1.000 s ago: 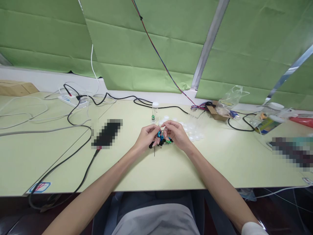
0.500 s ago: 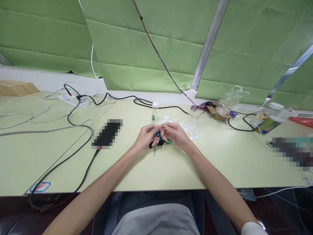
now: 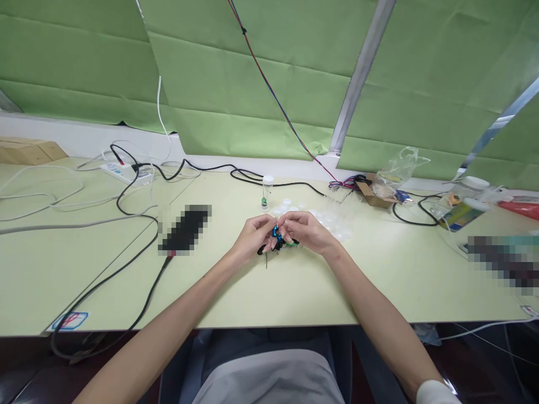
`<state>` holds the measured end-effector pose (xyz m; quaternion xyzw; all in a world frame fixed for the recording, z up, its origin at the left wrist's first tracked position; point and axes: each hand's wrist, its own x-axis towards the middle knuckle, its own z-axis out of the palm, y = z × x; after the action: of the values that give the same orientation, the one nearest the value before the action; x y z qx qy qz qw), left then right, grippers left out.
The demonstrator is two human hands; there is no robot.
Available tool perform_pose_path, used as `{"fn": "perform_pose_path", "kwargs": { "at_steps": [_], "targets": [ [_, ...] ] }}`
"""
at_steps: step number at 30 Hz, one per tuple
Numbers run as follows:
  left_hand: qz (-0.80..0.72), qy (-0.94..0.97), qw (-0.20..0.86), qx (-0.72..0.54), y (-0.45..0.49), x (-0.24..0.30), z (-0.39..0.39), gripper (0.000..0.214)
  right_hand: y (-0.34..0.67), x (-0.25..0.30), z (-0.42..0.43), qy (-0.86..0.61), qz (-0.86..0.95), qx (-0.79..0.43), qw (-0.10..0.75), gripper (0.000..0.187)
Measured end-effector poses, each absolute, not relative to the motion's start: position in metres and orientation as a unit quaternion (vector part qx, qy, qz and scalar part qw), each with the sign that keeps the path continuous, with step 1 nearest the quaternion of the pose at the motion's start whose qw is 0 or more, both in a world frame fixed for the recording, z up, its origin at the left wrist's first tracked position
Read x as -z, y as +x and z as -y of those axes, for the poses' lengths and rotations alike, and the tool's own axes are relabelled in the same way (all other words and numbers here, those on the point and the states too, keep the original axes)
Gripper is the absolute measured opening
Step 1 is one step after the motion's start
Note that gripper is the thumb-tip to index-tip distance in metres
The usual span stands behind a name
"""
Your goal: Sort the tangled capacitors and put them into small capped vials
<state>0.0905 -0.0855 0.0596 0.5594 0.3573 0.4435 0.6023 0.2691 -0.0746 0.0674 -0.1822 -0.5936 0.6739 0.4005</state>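
Observation:
Both hands meet near the middle of the table. My left hand pinches a small shiny blue part, whose exact kind I cannot make out. Facing it, my right hand is closed at the fingertips against the same blue part. Under the fingers lie small black and green pieces, partly hidden, with a thin dark rod pointing toward me. Just beyond the hands stands a clear tube with a white cap, a green piece inside it. White translucent discs are spread behind my right hand.
A pixelated black device on a black cable lies to the left. Behind it sits a white power strip. At the back right are a cardboard box, a plastic bag and a labelled container.
The fingertips have shifted slightly, and the blue part has turned and moved a little to the right. My right hand has rolled slightly. The surrounding things look the same.

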Motion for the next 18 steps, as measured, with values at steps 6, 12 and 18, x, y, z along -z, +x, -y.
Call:
{"fn": "perform_pose_path", "kwargs": {
  "at_steps": [6,12,18],
  "targets": [
    [-0.353,0.557,0.61,-0.438,0.092,-0.0623,0.0885,0.03,0.2689,-0.0655,0.074,-0.193,0.61,-0.655,0.401,0.026],
    [-0.354,0.549,0.619,-0.436,0.0929,-0.0633,0.0887,0.029,0.2687,-0.063,0.0729,-0.186,0.616,-0.647,0.409,0.024],
    [-0.35,0.536,0.635,-0.433,0.0927,-0.0626,0.0886,0.027,0.2692,-0.0609,0.0728,-0.196,0.628,-0.626,0.418,0.024]
  ]
}}
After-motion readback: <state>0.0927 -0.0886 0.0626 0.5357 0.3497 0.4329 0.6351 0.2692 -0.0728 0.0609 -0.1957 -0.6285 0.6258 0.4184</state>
